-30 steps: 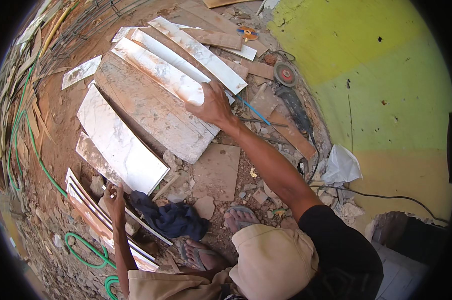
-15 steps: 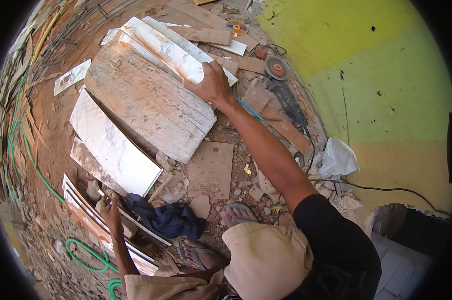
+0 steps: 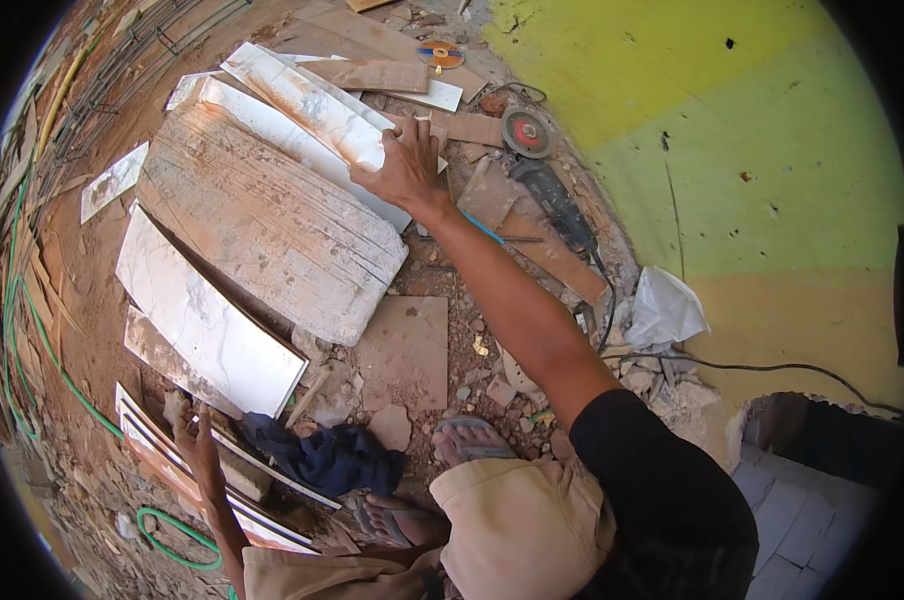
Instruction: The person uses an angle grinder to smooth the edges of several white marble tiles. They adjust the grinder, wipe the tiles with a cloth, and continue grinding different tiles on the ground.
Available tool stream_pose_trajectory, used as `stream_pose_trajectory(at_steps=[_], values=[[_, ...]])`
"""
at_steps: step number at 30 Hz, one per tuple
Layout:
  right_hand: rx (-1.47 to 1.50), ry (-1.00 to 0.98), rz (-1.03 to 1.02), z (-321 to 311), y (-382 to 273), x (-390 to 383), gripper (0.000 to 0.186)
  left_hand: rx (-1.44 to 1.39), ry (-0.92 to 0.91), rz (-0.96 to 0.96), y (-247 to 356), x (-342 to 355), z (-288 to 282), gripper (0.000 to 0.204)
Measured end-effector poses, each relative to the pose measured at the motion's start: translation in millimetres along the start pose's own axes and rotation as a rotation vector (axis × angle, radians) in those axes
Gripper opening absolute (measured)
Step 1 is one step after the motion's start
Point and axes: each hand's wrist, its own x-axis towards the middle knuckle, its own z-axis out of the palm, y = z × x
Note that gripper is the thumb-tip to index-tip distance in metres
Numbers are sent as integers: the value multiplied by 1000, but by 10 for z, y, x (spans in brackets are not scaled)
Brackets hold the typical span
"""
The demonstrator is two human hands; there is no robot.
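Beside a yellow-green wall (image 3: 742, 150), on rubble-strewn ground, the right hand (image 3: 407, 165) is gripping the near end of a dusty white strip (image 3: 307, 105), its fingers closing over the edge. The strip is extending away from the hand toward the upper left; whether it is resting on the pieces around it or hanging slightly above them, one cannot tell. Next to it, on the left, a second white strip (image 3: 282, 140) is lying along the edge of a broad, scored stone slab (image 3: 272, 225). The left hand (image 3: 197, 445) is hovering near a row of narrow edge-on pieces (image 3: 187, 485), its fingers standing loosely apart; whether it is touching anything, one cannot tell. Between the stone slab and that row, a wide marbled panel (image 3: 207, 300) is partly covering a brownish piece (image 3: 167, 355). A dark blue cloth (image 3: 322, 455) is lying crumpled between the left hand and the person's sandalled feet (image 3: 472, 440), while a square brown tile (image 3: 402, 350) is lying flat beyond them. Along the wall, an angle grinder (image 3: 552, 195) is resting with its disc uppermost in the view, and a white plastic bag (image 3: 667, 308) is lying near its black cord (image 3: 772, 370). Toward the left, a green hose (image 3: 67, 370) is winding over the ground.
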Motion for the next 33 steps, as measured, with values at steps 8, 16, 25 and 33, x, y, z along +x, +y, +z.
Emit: stream_pose_trajectory(at_steps=[8,16,25,33], values=[[116,-40,4,-561,-284,-247,43,-64,-415,35,1084,-301,-668,55],[691,-913,571,-2280,-809,-1959,52,-227,-1007,-660,381,-2201,-1460,59],[753,-930,1471,-4056,-1005,-4100,60,-267,-656,-1157,1113,-3468,-2150,58],[821,-802,1578,-4606,-1386,-4209,54,-179,-551,-1212,1863,-3701,-2496,58]])
